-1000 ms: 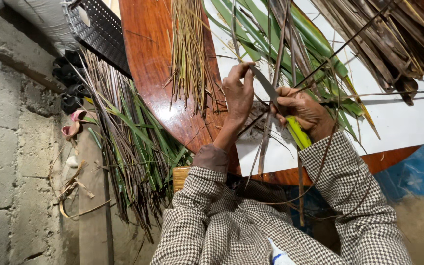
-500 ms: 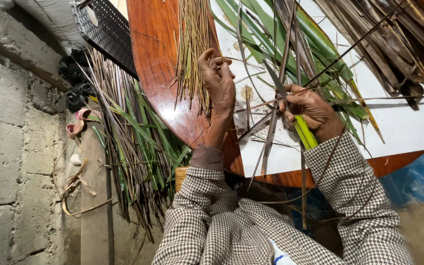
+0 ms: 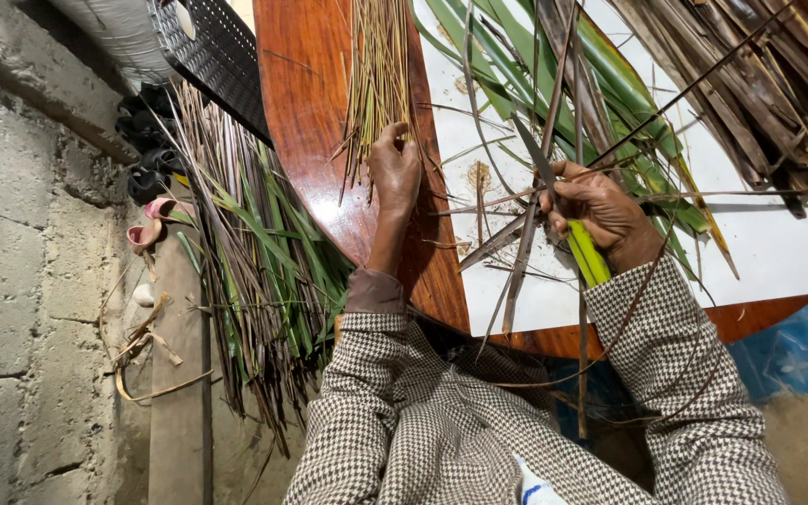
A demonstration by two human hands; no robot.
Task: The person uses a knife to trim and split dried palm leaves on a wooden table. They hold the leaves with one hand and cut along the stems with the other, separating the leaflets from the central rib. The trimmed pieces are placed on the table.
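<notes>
My left hand (image 3: 395,176) reaches out over the rounded brown wooden tabletop (image 3: 315,122). Its fingers curl on the near end of a bundle of thin dry sticks (image 3: 378,70). My right hand (image 3: 602,213) grips a knife with a yellow-green handle (image 3: 589,257). The grey blade (image 3: 535,154) points away from me. The same hand also pinches several long brown leaf strips (image 3: 516,266) that hang down towards my lap. Green palm leaves (image 3: 610,89) lie on a white sheet (image 3: 778,243) just beyond this hand.
Dark dried fronds (image 3: 759,84) are piled at the far right of the sheet. A heap of leaf strips (image 3: 254,271) hangs beside the table on the left, by a grey block wall (image 3: 21,281). A black perforated crate (image 3: 212,51) and sandals (image 3: 147,229) lie there too.
My left hand left the strips next to my right hand and moved left to the bundle of thin sticks. My right hand with the knife barely shifted.
</notes>
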